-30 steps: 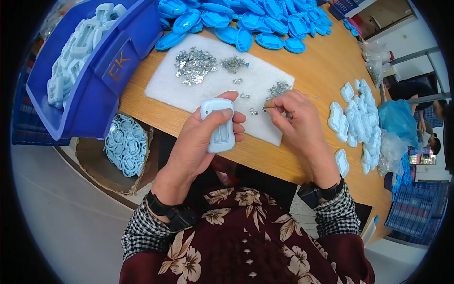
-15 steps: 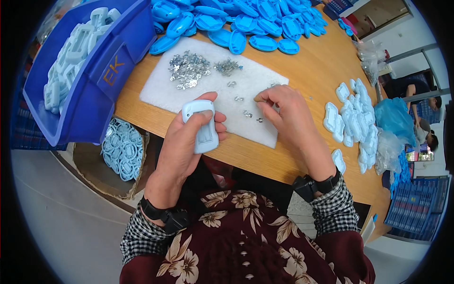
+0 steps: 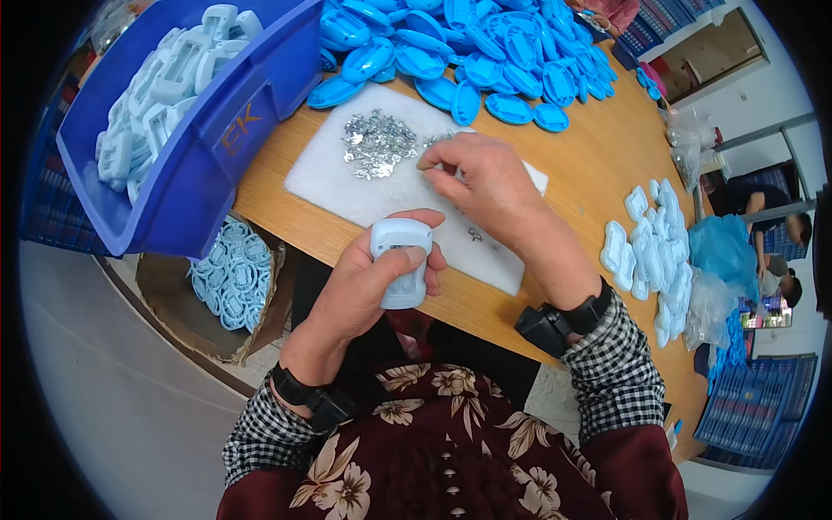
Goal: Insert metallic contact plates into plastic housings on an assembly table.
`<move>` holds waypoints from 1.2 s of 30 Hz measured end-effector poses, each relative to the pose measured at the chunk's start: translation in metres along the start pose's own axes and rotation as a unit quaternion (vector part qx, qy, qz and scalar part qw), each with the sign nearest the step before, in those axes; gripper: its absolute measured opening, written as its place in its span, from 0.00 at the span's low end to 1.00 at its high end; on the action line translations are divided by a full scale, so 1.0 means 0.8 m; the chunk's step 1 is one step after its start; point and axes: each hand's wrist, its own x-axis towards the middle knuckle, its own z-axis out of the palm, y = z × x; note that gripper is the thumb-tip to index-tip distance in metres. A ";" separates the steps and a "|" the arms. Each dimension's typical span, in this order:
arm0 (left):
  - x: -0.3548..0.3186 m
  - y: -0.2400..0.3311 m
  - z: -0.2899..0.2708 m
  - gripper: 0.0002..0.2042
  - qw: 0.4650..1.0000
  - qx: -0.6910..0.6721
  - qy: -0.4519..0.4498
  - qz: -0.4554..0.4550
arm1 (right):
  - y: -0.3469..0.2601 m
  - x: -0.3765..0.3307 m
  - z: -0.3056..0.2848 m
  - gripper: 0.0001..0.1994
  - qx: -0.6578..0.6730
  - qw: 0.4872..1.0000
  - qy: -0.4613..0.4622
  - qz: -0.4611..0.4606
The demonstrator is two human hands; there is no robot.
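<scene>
A light-blue plastic casing (image 3: 404,295) with a recessed opening rests in my left hand (image 3: 355,282), the thumb laid across its face and the fingers wrapped behind. It is held just over the near edge of a white padded mat (image 3: 325,178). Above the mat is my right hand (image 3: 485,178), its thumb and forefinger pinched together beside a small pile of metal pieces (image 3: 438,139). Whatever is between those fingertips is too small to tell. A larger heap of small metal clips (image 3: 379,145) lies farther left. Loose metal bits (image 3: 475,234) lie below my right wrist.
A blue bin (image 3: 208,165) of pale casings stands at left, above a cardboard box (image 3: 165,299) of ring-shaped parts. Bright-blue oval shells (image 3: 511,65) are heaped at the back. More pale casings (image 3: 646,251) lie right, near plastic bags (image 3: 724,251). Other people (image 3: 763,204) are at far right.
My right hand has moved left across the mat toward the small metal pile, fingers still pinched. My left hand keeps its hold on the casing. The whole view has shifted slightly.
</scene>
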 end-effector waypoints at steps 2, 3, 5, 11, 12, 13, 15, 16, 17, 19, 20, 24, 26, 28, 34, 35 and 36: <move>-0.001 0.000 -0.004 0.22 0.999 -0.040 -0.004 0.009 | -0.005 0.018 0.017 0.06 -0.008 1.000 -0.019 -0.016; -0.001 0.001 -0.005 0.22 0.999 -0.047 -0.004 0.009 | -0.006 0.025 0.023 0.06 -0.012 0.999 -0.029 -0.023; -0.001 0.001 -0.005 0.22 0.998 -0.061 -0.006 0.008 | 0.002 0.032 0.037 0.05 -0.065 0.995 -0.017 -0.075; 0.000 -0.001 -0.008 0.21 0.997 -0.067 -0.023 0.001 | -0.005 0.031 0.027 0.05 -0.068 0.995 -0.062 -0.042; -0.001 -0.001 -0.009 0.21 0.997 -0.068 -0.023 0.002 | -0.004 0.028 0.024 0.05 -0.056 0.996 -0.064 -0.035; 0.000 -0.001 -0.010 0.21 0.997 -0.068 -0.026 0.001 | -0.004 0.024 0.020 0.05 -0.058 0.996 -0.065 -0.022; 0.001 -0.001 -0.010 0.21 0.997 -0.065 -0.030 -0.005 | -0.005 0.019 0.013 0.04 -0.061 0.996 -0.066 0.003; 0.001 0.001 -0.010 0.21 0.998 -0.059 -0.030 -0.009 | -0.004 0.019 0.012 0.04 -0.070 0.996 -0.056 -0.010; 0.001 0.002 -0.010 0.21 0.998 -0.053 -0.030 -0.014 | -0.004 0.019 0.012 0.04 -0.080 0.996 -0.045 -0.023; 0.002 0.002 -0.010 0.21 0.998 -0.056 -0.033 -0.014 | -0.002 0.019 0.015 0.05 -0.089 0.995 -0.025 -0.045; 0.002 0.002 -0.010 0.21 0.998 -0.057 -0.035 -0.014 | -0.002 0.020 0.020 0.05 -0.090 0.994 -0.016 -0.055; 0.002 0.001 -0.012 0.21 0.998 -0.059 -0.032 -0.010 | -0.010 0.024 0.028 0.05 -0.137 0.987 -0.039 -0.079; 0.001 0.002 -0.010 0.21 0.998 -0.060 -0.032 -0.007 | -0.008 0.027 0.028 0.05 -0.130 0.988 -0.056 -0.057; 0.001 0.002 -0.009 0.21 0.998 -0.058 -0.030 -0.010 | -0.008 0.028 0.026 0.05 -0.127 0.989 -0.065 -0.043; 0.002 0.003 -0.009 0.21 0.998 -0.056 -0.027 -0.011 | -0.003 0.023 0.014 0.05 -0.083 0.995 -0.048 -0.021; 0.002 0.002 -0.009 0.21 0.998 -0.055 -0.026 -0.012 | -0.001 0.021 0.012 0.05 -0.073 0.996 -0.045 -0.007; 0.002 0.002 -0.009 0.21 0.998 -0.056 -0.023 -0.009 | -0.001 0.019 0.011 0.05 -0.064 0.997 -0.042 0.008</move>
